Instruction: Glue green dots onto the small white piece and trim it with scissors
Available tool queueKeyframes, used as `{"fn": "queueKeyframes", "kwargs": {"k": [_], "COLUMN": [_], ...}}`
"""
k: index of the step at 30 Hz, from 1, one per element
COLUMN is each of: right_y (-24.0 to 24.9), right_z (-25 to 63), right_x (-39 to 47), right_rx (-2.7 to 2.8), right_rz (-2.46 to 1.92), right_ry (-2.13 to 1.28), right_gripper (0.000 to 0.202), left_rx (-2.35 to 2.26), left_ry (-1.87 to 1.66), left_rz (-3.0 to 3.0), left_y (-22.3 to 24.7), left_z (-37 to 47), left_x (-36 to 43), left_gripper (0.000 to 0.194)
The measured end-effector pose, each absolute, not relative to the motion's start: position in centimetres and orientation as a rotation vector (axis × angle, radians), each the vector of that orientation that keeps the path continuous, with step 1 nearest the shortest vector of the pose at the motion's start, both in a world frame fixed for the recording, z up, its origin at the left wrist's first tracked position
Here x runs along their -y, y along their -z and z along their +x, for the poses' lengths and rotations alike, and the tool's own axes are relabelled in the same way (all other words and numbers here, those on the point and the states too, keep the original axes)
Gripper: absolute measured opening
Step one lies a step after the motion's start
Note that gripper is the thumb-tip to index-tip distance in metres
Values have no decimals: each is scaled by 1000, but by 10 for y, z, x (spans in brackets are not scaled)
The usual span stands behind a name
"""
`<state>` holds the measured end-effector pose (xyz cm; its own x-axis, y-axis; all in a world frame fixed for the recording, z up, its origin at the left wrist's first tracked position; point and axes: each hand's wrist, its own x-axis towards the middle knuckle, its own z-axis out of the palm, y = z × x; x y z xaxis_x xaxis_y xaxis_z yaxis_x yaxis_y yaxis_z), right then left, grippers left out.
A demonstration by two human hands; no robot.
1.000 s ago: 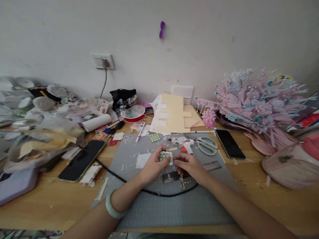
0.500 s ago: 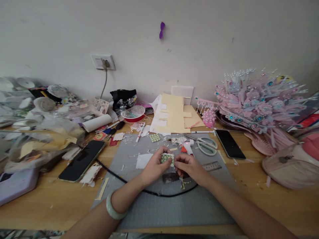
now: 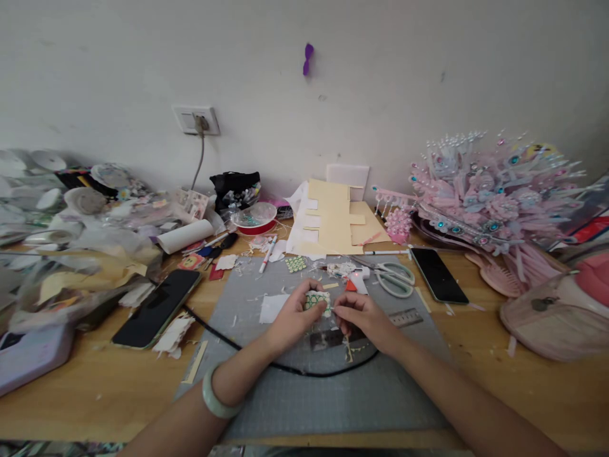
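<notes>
Cluttered with craft scraps, a wooden desk (image 3: 476, 387) runs along a pale wall, and a grey cutting mat (image 3: 333, 393) lies at its centre. Over the middle of the mat both hands meet around a small green-patterned piece (image 3: 317, 299). From the piece, the left hand (image 3: 290, 317) sits at about 8 o'clock, its fingers curled and pinching the piece from the left side; the right hand (image 3: 359, 315) sits at about 4 o'clock, its fingertips drawn together against the piece's right edge, though whether they nip a bit of trim or only press there is too small to tell. A pale bangle (image 3: 212, 393) circles the left wrist.

At 1 o'clock from the hands lie a glue gun (image 3: 358, 279) and white-handled scissors (image 3: 397, 279); a metal ruler (image 3: 404, 316) lies at 3 o'clock. A sheet of green dots (image 3: 295, 263) lies at 11 o'clock and a white paper square (image 3: 273, 307) at 9. A black cable (image 3: 285, 367) curves across the mat beneath the forearms.

Judging by how it looks, the piece is already covered and shaped, and the finishing of one edge seems to be what is in hand; how much remains cannot be told
</notes>
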<state>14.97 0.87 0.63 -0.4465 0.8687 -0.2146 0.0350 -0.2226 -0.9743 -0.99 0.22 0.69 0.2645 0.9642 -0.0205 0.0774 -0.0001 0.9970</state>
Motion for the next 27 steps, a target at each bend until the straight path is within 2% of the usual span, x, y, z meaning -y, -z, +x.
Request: {"fn": "queueKeyframes", "kwargs": {"k": [17, 27], "right_y": [-7, -6], "right_z": [147, 148], "right_x": [-6, -7], "right_rx": [1416, 1433], "right_rz": [-1103, -1063], "right_ry": [-1761, -1786], "right_gripper": [26, 23], "left_rx": [-1017, -1028], "left_ry": [-964, -933], "left_rz": [1340, 1404], "left_y": [-11, -8], "left_z": [-11, -12], "left_x": [-2, 0], "left_gripper": [19, 18]}}
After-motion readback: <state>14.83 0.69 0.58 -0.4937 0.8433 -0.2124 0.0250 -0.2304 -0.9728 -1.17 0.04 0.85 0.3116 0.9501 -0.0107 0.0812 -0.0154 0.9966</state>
